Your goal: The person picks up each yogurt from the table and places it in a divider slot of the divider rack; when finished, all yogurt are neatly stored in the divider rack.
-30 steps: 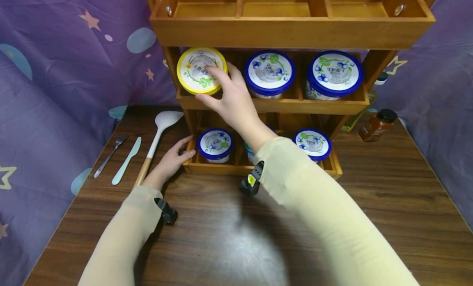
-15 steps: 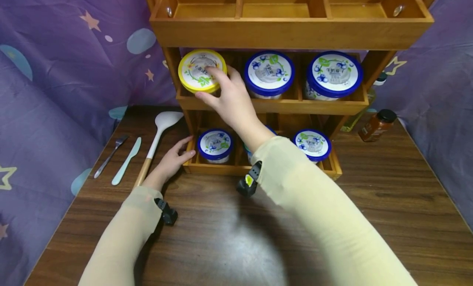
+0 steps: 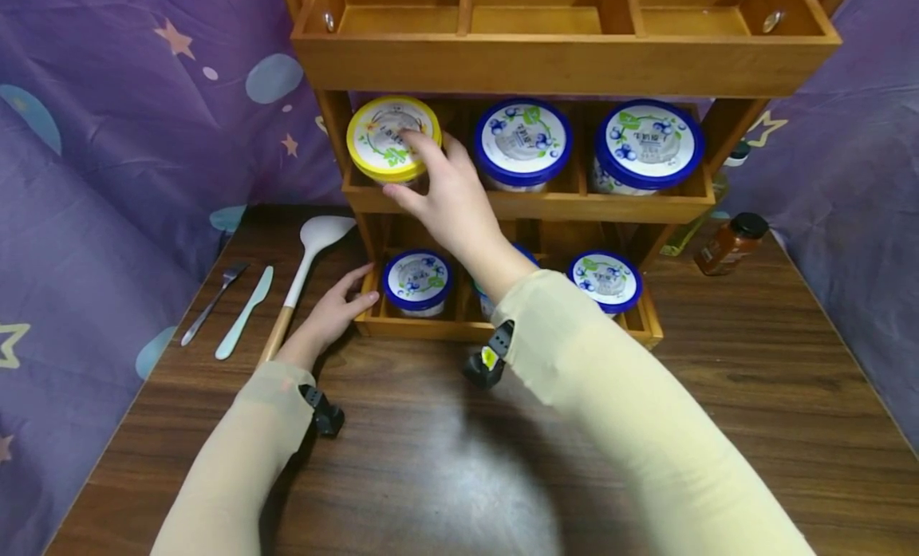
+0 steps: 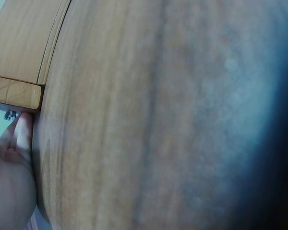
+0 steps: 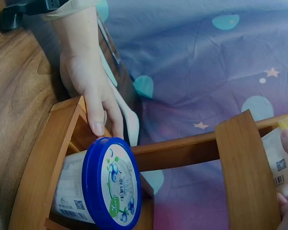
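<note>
In the head view, my right hand [image 3: 459, 193] holds a round tub with a yellow lid [image 3: 388, 145] in the left compartment of the middle tier. One finger lies on the lid, and the thumb is at the front, below the rim. My left hand [image 3: 333, 309] grips the left side panel of the wooden rack [image 3: 531, 209] at the bottom tier, its thumb on the near side. Right beside that thumb stands a blue-lidded tub [image 5: 122, 187] in the right wrist view. The left wrist view shows part of the left hand [image 4: 12, 177] against the panel's edge.
Two larger blue-lidded tubs [image 3: 522, 141] share the middle tier; further tubs [image 3: 606, 281] are below, one mostly hidden by my right arm. A ladle [image 3: 316, 245], a knife [image 3: 246, 313] and a fork [image 3: 214, 303] lie left. A jar [image 3: 732, 243] and a bottle stand right.
The yellow-lidded tub has settled very slightly lower in its compartment, with my right hand still at it. My left hand has stayed at the rack's side.
</note>
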The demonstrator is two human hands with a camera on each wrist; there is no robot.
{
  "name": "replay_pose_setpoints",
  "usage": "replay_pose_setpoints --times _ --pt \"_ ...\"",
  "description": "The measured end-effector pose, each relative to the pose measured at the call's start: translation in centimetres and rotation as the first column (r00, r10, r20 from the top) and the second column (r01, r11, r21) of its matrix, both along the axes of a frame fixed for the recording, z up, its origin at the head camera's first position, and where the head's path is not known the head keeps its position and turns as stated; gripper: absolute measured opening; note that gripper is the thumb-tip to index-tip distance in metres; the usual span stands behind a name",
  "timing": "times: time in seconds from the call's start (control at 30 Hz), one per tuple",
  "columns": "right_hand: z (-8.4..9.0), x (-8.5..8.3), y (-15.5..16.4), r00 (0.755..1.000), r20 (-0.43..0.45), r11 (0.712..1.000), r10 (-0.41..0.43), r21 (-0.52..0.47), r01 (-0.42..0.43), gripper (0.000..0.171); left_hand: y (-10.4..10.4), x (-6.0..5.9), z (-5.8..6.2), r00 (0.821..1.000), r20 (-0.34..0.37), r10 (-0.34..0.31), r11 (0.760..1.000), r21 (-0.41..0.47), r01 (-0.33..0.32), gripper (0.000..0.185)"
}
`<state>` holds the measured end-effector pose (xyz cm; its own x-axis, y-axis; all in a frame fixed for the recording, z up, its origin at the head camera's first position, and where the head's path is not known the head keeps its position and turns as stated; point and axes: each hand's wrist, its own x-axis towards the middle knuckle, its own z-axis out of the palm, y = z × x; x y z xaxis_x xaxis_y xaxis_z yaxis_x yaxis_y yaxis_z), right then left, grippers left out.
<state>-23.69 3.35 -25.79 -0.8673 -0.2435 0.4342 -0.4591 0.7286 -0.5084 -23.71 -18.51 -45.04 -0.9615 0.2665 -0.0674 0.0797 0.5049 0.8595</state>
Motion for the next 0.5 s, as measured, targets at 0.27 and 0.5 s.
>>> replay_pose_setpoints --times 0.27,0.5 --pt "-0.2 1.2 0.7 0.999 0.028 1.0 0.027 0.003 -0.027 0.076 0.0 -0.3 0.0 0.999 0.051 -0.001 1.0 0.005 0.001 0.064" --pt "-0.3 2.2 1.6 0.997 0.048 0.998 0.058 0.005 -0.059 0.082 0.1 -0.1 0.3 0.997 0.073 0.0 1.0 -0.01 0.0 0.065"
